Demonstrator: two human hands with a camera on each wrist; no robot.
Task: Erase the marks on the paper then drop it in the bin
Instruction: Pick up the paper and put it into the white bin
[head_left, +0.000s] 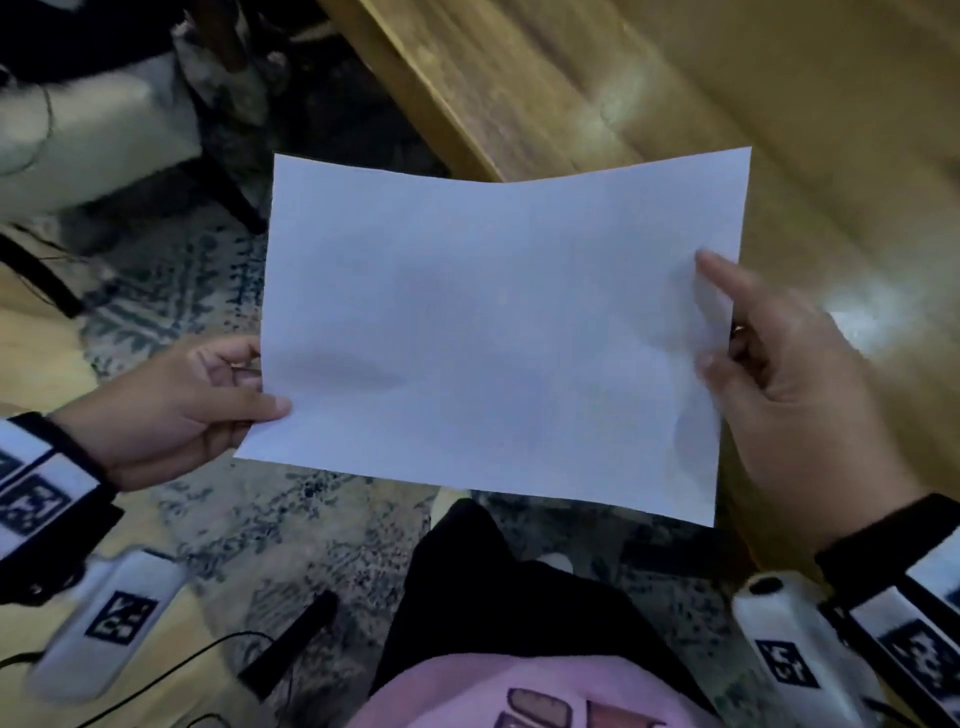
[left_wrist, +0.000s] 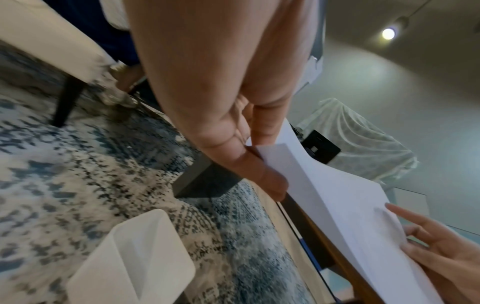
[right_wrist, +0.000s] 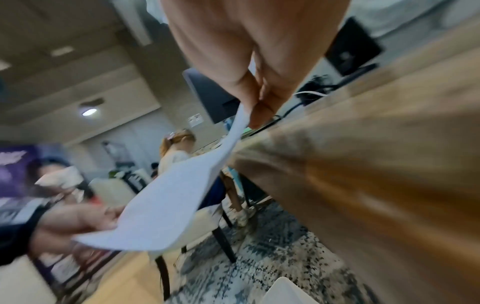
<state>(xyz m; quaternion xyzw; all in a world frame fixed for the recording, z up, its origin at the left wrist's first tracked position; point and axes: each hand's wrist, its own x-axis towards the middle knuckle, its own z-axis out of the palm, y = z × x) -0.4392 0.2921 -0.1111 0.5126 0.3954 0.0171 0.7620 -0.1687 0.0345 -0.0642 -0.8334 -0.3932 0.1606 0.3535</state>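
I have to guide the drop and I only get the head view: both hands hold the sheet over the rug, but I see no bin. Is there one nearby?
Observer: Yes. The left wrist view shows a white open-topped container, probably the bin, standing on the patterned rug below the left hand.
Operator: Anyone close to that spot?
Observer: The right wrist view shows a person farther along the wooden table, well beyond the paper that the right hand pinches.
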